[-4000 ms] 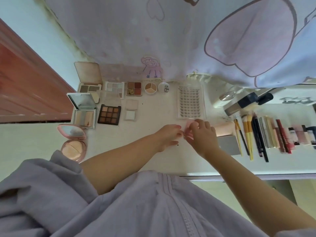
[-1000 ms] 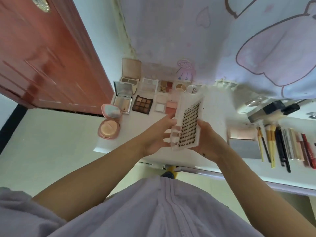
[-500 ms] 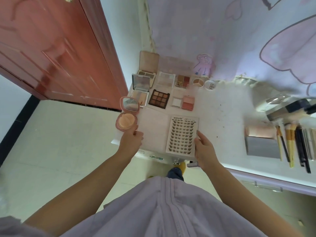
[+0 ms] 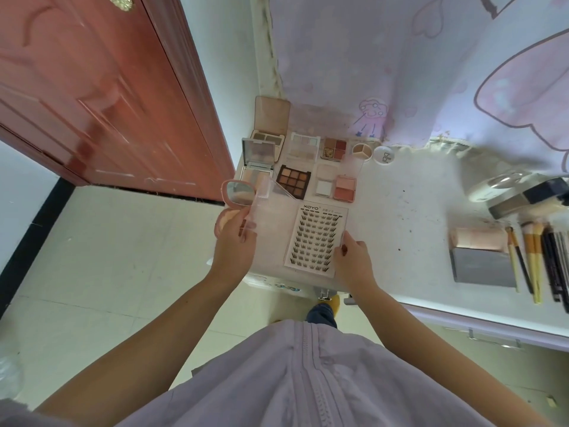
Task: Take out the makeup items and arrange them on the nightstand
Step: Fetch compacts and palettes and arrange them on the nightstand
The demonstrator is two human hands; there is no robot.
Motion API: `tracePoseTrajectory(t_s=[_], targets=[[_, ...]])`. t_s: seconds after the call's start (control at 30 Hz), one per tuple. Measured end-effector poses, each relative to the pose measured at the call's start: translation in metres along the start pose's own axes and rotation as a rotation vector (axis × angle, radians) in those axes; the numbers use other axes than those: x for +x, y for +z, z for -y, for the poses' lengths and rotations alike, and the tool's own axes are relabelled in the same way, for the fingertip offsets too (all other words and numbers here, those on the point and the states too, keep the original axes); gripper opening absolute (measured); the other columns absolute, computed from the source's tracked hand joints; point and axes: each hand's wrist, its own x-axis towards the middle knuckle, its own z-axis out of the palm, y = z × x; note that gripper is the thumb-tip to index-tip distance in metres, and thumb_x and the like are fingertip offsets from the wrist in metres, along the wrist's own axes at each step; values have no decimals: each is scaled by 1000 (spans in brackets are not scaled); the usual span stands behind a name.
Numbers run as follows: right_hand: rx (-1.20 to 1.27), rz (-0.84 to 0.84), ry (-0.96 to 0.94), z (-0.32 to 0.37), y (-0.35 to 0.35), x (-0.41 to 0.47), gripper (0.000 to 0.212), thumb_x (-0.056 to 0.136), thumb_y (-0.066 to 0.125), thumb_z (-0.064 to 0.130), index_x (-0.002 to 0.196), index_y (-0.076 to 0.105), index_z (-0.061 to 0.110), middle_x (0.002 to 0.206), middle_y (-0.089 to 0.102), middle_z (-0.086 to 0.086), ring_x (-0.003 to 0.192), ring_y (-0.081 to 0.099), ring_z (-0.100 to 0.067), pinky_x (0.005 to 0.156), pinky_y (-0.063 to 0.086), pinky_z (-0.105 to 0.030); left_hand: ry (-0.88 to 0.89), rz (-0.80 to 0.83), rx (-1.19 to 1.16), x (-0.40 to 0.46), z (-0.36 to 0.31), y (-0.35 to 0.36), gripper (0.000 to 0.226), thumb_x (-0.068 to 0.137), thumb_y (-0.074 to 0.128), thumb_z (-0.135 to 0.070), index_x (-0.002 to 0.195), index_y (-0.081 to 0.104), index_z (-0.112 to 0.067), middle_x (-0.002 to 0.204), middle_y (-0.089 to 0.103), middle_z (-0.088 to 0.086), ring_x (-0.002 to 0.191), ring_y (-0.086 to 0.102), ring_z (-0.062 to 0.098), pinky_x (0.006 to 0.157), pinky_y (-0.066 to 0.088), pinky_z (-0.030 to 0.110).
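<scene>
Late stage: palettes (image 4: 292,182) and brushes (image 4: 531,257) are lying arranged on the nightstand (image 4: 400,211). The left hand (image 4: 234,241) is gripping a clear lid (image 4: 271,211); the right hand (image 4: 352,257) is pinching the lash tray (image 4: 317,238) edge, placing it.

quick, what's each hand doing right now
Left hand: grips the clear lid, lifted off the lash tray.
Right hand: fingertips pinch the lash tray's right edge, steadying it on the nightstand.
</scene>
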Motion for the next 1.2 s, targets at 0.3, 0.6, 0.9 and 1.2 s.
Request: tracePoseTrajectory(t_s=[0.3, 0.6, 0.9, 1.2], targets=[[-343, 10, -71, 10, 11, 4, 46, 99, 36, 29, 143, 24, 22, 108, 47, -7, 91, 54, -22, 74, 53, -34, 38, -12, 10, 2, 6, -9, 39, 100, 37, -24, 138, 42, -28, 124, 54, -5, 106, 54, 12, 84, 47, 24], [-404, 2, -118, 12, 13, 5, 50, 98, 37, 38, 143, 23, 23, 115, 50, -9, 98, 53, -24, 86, 50, -40, -10, -26, 16, 5, 8, -13, 54, 95, 46, -10, 145, 30, -25, 110, 46, -4, 92, 48, 12, 66, 35, 8], [-275, 35, -52, 11, 9, 7, 55, 96, 42, 41, 145, 26, 21, 124, 50, -7, 106, 55, -25, 90, 50, -43, -80, -56, 21, 16, 12, -20, 52, 91, 43, -6, 140, 36, -22, 125, 55, 3, 105, 53, 20, 76, 42, 27], [-276, 54, -70, 9, 6, 6, 47, 96, 40, 26, 142, 32, 21, 121, 52, -6, 101, 57, -25, 90, 49, -44, -105, -42, -24, 24, 21, -23, 34, 92, 46, -16, 125, 54, -18, 108, 63, 4, 102, 59, 24, 77, 41, 27]])
